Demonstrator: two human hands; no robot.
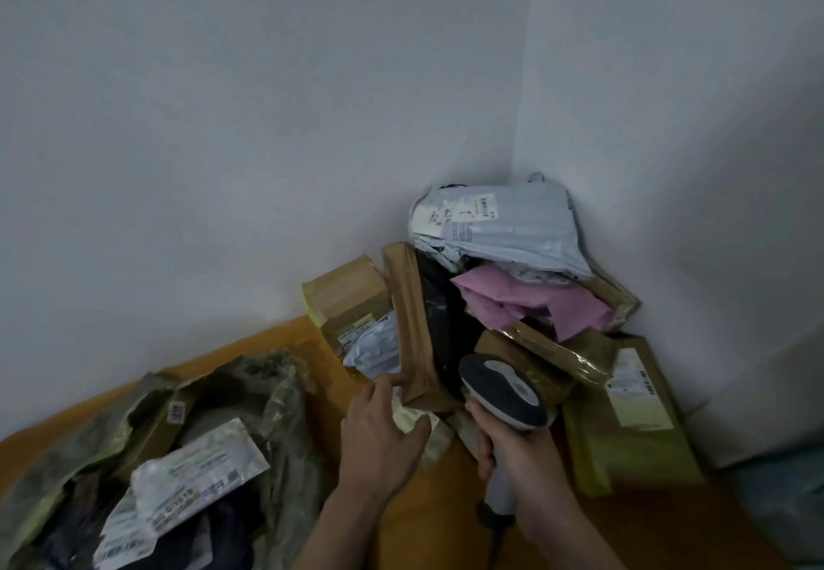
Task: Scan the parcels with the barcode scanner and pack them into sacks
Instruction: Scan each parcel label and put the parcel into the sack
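Sacking of green-grey weave fills the lower left of the frame: one open sack (285, 391) slumped on the orange table (446, 516), its mouth gaping upward. Inside lie a white mailer (200, 467) with printed labels on top, a brown carton (156, 431) with a small sticker tucked against the left wall of the sack, and dark bags (214, 534) beneath (too dim to tell how many).

Right of centre, in the corner of the pale walls, the unpacked parcels are heaped. A grey-white mailer (504, 230) crowns the heap, with a pink bag (535, 302) just under it. A long brown box (412, 324) leans against a black bag (439, 315). To the left of it sit a squat taped carton (348, 293) and a small white pouch (374, 346). A flat labelled parcel (624, 418) lies at the right edge.

At lower centre the left hand (379, 431) has a small pale packet (412, 415) between thumb and bent fingers, its thumb touching the foot of the long brown box. Beside it the right hand (512, 449) is wrapped tightly round the grey handle of the barcode scanner (504, 391), whose dark head tilts toward the heap, just above the pale packet.
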